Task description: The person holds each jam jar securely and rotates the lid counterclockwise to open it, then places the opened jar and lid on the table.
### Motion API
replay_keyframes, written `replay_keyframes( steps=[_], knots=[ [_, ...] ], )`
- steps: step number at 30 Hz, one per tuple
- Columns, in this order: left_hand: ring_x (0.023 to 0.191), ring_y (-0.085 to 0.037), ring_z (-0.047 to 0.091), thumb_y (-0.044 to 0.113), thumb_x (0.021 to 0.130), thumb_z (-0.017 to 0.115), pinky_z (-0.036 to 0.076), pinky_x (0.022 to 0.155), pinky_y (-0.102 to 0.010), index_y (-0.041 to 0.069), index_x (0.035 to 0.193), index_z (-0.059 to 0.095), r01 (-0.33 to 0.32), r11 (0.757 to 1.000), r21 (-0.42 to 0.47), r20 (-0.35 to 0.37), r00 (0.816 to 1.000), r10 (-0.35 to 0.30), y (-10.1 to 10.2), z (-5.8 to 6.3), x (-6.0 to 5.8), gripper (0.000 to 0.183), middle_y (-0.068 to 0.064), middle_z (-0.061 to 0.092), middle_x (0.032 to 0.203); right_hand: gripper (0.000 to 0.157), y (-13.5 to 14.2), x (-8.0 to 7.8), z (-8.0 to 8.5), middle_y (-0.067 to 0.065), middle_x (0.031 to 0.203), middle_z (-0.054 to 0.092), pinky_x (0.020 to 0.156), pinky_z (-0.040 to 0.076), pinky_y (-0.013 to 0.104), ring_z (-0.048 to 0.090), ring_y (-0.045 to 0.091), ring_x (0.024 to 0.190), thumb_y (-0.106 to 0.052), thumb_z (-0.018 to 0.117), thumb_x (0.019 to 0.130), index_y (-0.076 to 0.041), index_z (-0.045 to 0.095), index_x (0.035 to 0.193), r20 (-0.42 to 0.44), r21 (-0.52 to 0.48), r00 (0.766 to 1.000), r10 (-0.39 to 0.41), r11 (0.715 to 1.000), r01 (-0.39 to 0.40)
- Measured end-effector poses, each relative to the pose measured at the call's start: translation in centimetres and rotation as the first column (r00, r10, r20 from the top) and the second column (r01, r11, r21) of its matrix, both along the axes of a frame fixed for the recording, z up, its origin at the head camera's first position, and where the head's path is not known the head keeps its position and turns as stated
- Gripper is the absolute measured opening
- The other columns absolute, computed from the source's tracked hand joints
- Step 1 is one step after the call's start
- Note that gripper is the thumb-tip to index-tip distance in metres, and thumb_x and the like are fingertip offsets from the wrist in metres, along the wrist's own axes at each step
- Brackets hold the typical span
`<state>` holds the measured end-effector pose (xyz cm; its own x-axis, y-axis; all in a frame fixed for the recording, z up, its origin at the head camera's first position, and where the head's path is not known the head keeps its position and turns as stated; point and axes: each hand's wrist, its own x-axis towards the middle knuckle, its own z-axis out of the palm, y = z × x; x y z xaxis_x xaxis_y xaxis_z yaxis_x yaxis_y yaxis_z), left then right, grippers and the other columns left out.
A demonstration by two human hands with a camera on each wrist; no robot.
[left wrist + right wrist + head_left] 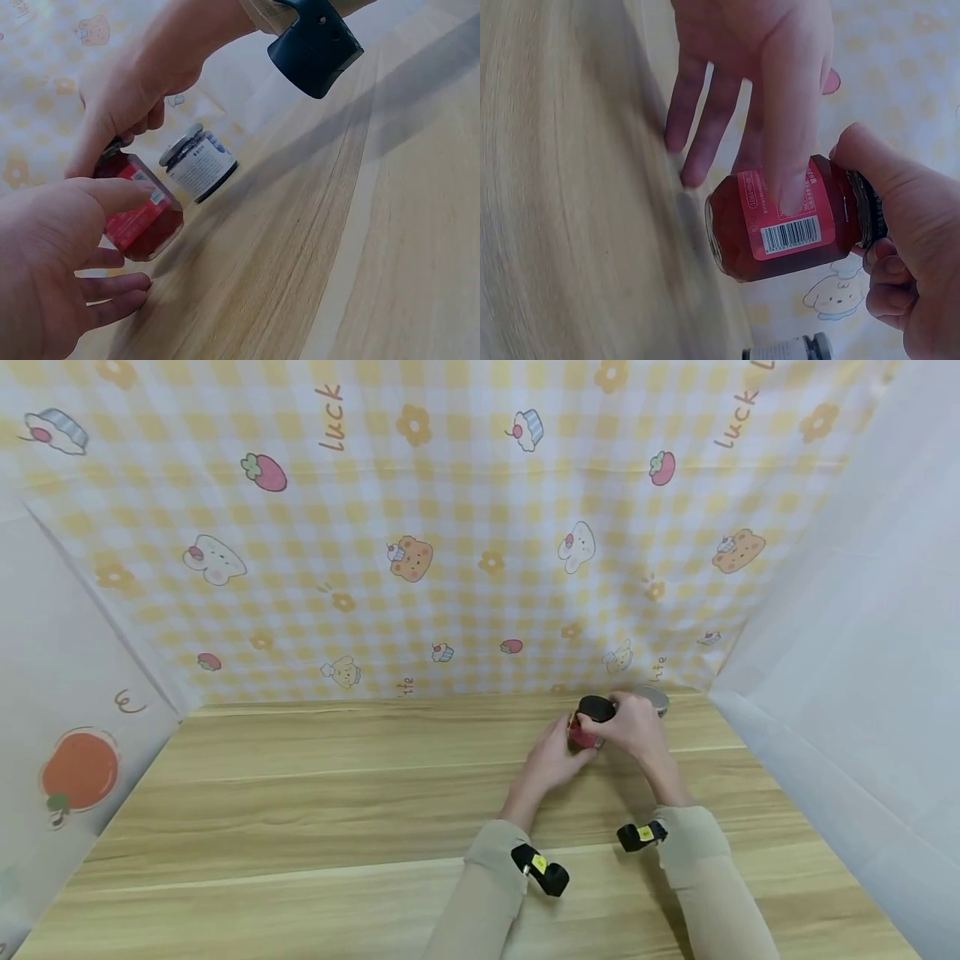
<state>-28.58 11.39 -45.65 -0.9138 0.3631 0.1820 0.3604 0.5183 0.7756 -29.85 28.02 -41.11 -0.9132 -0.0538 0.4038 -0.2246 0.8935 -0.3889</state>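
A glass jar with red contents, a red label with a barcode and a black lid is between my two hands, tilted. With its fingers curled round the black lid, my right hand holds the jar from the top. My left hand has the jar's body at its side, the thumb lying across the label. Several left fingers stretch past the base near the table; the index finger is hidden behind the glass.
Just beyond my right hand stands a second jar with a white label and a silvery lid. It is near the back edge of the wooden table, by the checkered cloth. A white sheet hangs along the right side.
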Motion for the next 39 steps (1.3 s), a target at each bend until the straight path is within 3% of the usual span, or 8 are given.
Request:
replay_keyframes(
  steps=[8,16,27,34,39],
  knots=[
    [0.128,-0.024,0.052,0.026,0.095,0.071,0.044,0.105,-0.037,0.007,0.146,0.045,-0.011,0.991,0.131,-0.034,0.999,0.015,0.3,-0.2,-0.3,0.060,-0.011,0.054,0.140,0.044,-0.8,0.6,0.7,0.012,0.071,0.065,0.056,0.047,0.038,0.059,0.026,0.061,-0.042,0.080,0.076,-0.001,0.066,0.080,-0.054,0.001,0.998,0.032,1.000,-0.032],
    [0.125,-0.023,0.055,0.031,0.092,0.075,0.046,0.103,-0.037,0.010,0.146,0.047,-0.052,0.970,0.239,-0.009,0.998,0.055,0.3,-0.1,-0.3,0.064,-0.012,0.057,0.138,0.040,-1.6,1.0,1.3,0.010,0.069,0.064,0.054,0.046,0.038,0.057,0.024,0.058,-0.040,0.082,0.076,-0.002,0.068,0.081,-0.119,-0.010,0.990,0.073,0.997,-0.075],
    [0.114,-0.016,0.062,0.034,0.084,0.084,0.051,0.095,-0.032,0.015,0.134,0.060,-0.095,0.951,0.294,-0.027,0.994,0.107,-0.2,0.5,0.2,0.059,-0.003,0.065,0.127,0.038,-2.4,2.2,2.6,0.006,0.067,0.060,0.055,0.044,0.034,0.051,0.020,0.057,-0.037,0.081,0.078,-0.002,0.071,0.087,-0.116,-0.037,0.987,0.107,0.993,-0.112],
    [0.110,-0.014,0.063,0.035,0.081,0.086,0.052,0.092,-0.031,0.017,0.128,0.066,-0.109,0.945,0.308,-0.046,0.990,0.130,-0.9,1.2,0.7,0.054,-0.001,0.069,0.121,0.035,-2.9,2.6,3.2,0.002,0.060,0.051,0.052,0.039,0.032,0.045,0.017,0.053,-0.035,0.082,0.079,-0.003,0.068,0.081,-0.134,-0.035,0.983,0.127,0.991,-0.133],
    [0.109,-0.015,0.064,0.036,0.080,0.087,0.052,0.091,-0.032,0.017,0.128,0.067,-0.117,0.943,0.311,-0.059,0.988,0.142,-1.6,1.8,1.1,0.055,-0.001,0.070,0.120,0.035,-3.3,3.0,3.6,0.001,0.060,0.051,0.050,0.038,0.031,0.044,0.016,0.052,-0.036,0.081,0.080,-0.003,0.071,0.087,-0.141,-0.041,0.979,0.145,0.988,-0.152]
  ],
)
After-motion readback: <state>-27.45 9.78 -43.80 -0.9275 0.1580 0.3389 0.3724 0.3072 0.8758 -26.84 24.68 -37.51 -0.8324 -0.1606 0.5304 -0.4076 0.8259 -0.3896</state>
